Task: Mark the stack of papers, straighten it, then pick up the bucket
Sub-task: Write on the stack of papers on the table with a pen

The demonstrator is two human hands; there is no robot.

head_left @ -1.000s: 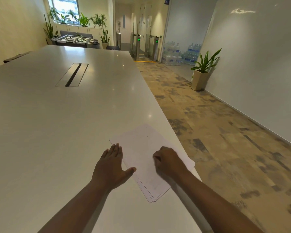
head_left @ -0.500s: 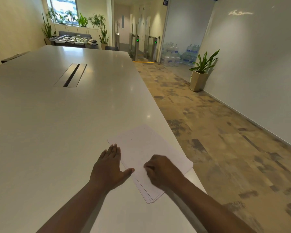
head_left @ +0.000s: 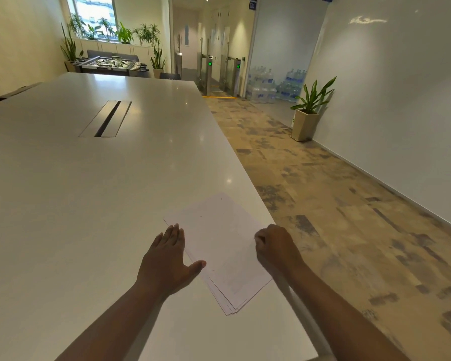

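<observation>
R hand point(head_left: 276, 250) fingers curled under, contents hidden; forearms cut off.

White paper stack point(head_left: 220, 246) on glossy off-white table point(head_left: 89, 194); mottled tan-and-grey carpet point(head_left: 349, 217); green plant point(head_left: 313, 96) in beige pot point(head_left: 304, 125).

So the count: one desk point(head_left: 89, 204), one stack of papers point(head_left: 219, 243), two hands on it, left hand point(head_left: 167, 261) and right hand point(head_left: 276, 251). One potted plant point(head_left: 307, 110) by the wall, one foosball table point(head_left: 112, 65), two green-lit gates point(head_left: 210, 71).
</observation>
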